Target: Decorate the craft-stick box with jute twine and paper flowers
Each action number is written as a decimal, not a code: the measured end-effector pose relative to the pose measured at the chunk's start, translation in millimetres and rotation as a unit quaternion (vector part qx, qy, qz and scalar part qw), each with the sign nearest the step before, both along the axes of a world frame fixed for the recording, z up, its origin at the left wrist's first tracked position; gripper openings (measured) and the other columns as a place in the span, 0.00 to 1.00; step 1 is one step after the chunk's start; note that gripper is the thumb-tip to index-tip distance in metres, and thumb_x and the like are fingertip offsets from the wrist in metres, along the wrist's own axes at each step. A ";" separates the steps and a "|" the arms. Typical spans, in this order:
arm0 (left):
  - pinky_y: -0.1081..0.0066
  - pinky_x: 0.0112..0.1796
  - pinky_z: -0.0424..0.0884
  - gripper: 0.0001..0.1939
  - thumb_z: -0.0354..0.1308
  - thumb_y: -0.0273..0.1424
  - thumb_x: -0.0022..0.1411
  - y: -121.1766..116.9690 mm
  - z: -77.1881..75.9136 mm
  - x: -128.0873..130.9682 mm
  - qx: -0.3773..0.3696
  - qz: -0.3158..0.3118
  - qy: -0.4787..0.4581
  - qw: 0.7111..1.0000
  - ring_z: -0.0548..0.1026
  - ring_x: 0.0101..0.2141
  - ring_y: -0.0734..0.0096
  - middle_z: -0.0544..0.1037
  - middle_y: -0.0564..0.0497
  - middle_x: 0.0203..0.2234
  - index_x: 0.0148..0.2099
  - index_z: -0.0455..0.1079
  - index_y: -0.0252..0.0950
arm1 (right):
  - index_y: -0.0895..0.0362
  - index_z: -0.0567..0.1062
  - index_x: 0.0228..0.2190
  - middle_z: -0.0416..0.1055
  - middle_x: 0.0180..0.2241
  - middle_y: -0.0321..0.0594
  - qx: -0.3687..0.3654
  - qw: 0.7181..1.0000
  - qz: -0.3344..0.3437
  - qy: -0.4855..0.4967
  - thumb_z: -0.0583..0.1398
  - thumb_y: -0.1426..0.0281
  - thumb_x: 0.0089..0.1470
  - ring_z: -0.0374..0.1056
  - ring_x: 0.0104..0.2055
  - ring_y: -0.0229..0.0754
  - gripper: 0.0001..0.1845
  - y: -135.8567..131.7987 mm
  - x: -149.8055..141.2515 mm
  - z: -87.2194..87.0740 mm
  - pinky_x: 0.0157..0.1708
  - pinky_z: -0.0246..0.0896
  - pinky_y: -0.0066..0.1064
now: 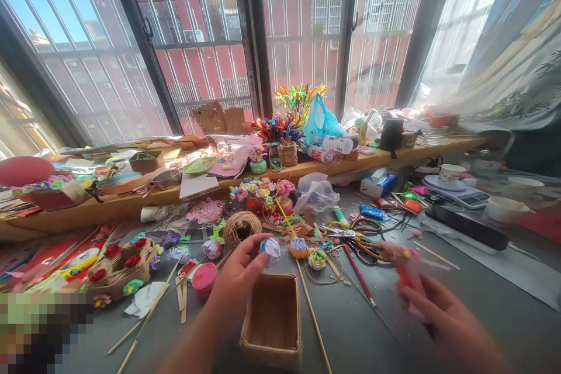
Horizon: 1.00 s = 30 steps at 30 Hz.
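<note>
My left hand (240,269) pinches a small crumpled paper ball (270,250), white with blue, between thumb and fingertips. It is just above the back rim of an open cardboard box (272,356), whose inside shows bare brown walls. On the right, my right hand (438,304) is closed around a soft-looking pink-red thing (411,280) with a yellow spot near its top; motion blur hides its kind. Two more paper balls, one purple-white (299,247) and one green-white (317,258), lie on the table behind the box.
A twine coil (242,229), scissors (366,226) and a red pencil (357,272) lie behind the box. Left are a pink tub (204,280), wooden sticks (183,298) and a flower-trimmed basket (120,272). A phone (467,228) and scale (458,190) sit right, below a crowded window ledge.
</note>
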<state>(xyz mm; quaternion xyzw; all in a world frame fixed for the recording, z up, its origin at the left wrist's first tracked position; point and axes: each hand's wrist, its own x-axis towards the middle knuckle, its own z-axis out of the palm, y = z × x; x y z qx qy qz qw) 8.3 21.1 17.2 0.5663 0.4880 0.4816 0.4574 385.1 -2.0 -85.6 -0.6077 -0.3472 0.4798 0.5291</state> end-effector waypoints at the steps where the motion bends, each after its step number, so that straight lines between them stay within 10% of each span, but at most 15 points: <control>1: 0.57 0.56 0.72 0.19 0.64 0.37 0.64 -0.2 -1.9 1.2 0.015 -0.025 0.065 0.997 0.78 0.51 0.54 0.83 0.45 0.50 0.56 0.76 0.40 | 0.51 0.79 0.46 0.84 0.38 0.49 0.011 1.000 0.024 0.007 0.72 0.48 0.40 0.80 0.39 0.58 0.33 -0.4 -8.3 5.8 0.38 0.76 0.44; 13: 0.59 0.54 0.76 0.22 0.59 0.33 0.69 0.6 -10.6 0.5 0.091 -0.113 0.257 0.956 0.80 0.50 0.56 0.81 0.46 0.56 0.64 0.72 0.45 | 0.57 0.83 0.33 0.71 0.18 0.35 -0.010 0.968 0.249 -0.028 0.65 0.43 0.55 0.61 0.21 0.38 0.28 8.3 -67.0 26.4 0.22 0.54 0.29; 30: 0.51 0.67 0.63 0.25 0.51 0.43 0.77 5.7 -23.9 -6.2 0.104 -0.115 0.265 0.952 0.71 0.65 0.50 0.75 0.46 0.66 0.71 0.67 0.47 | 0.54 0.80 0.33 0.58 0.17 0.26 -0.028 0.967 0.241 -0.073 0.68 0.47 0.51 0.52 0.18 0.35 0.22 -4.1 -104.1 26.0 0.19 0.48 0.27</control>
